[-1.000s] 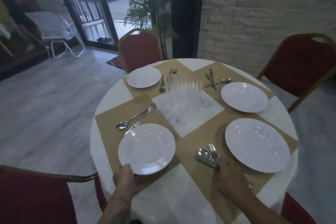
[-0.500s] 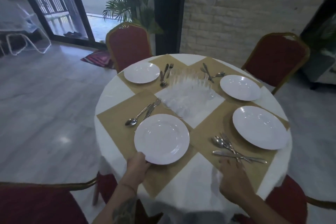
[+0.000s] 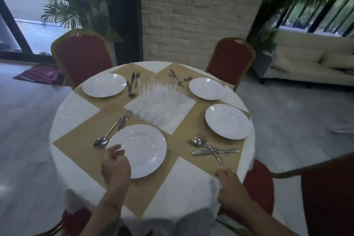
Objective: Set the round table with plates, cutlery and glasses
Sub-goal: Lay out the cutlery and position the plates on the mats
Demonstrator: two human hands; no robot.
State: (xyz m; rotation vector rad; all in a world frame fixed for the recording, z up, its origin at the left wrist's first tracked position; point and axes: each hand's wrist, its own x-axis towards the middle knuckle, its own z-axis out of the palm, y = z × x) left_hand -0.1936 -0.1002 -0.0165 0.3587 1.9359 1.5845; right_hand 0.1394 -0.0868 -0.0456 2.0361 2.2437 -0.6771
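Observation:
The round table (image 3: 76,107) wears a white cloth with tan placemats. Several white plates lie on it: a near plate (image 3: 141,149), a right plate (image 3: 228,120), a far-left plate (image 3: 104,84) and a far-right plate (image 3: 206,88). Clear glasses (image 3: 161,99) cluster at the centre. Cutlery sets lie beside each plate: near-left cutlery (image 3: 113,130), crossed near-right cutlery (image 3: 210,148). My left hand (image 3: 115,166) hovers open at the near plate's left rim. My right hand (image 3: 229,191) rests at the table's near-right edge on the cloth, holding nothing.
Red chairs with gold frames ring the table: one at far left (image 3: 80,57), one at far right (image 3: 229,59), one at right (image 3: 325,197). A brick wall, potted palms and a cream sofa (image 3: 310,63) stand behind.
My left hand has let go of the near plate and opened. My right hand has drawn back from the near-right cutlery to the table edge. The view has swung right.

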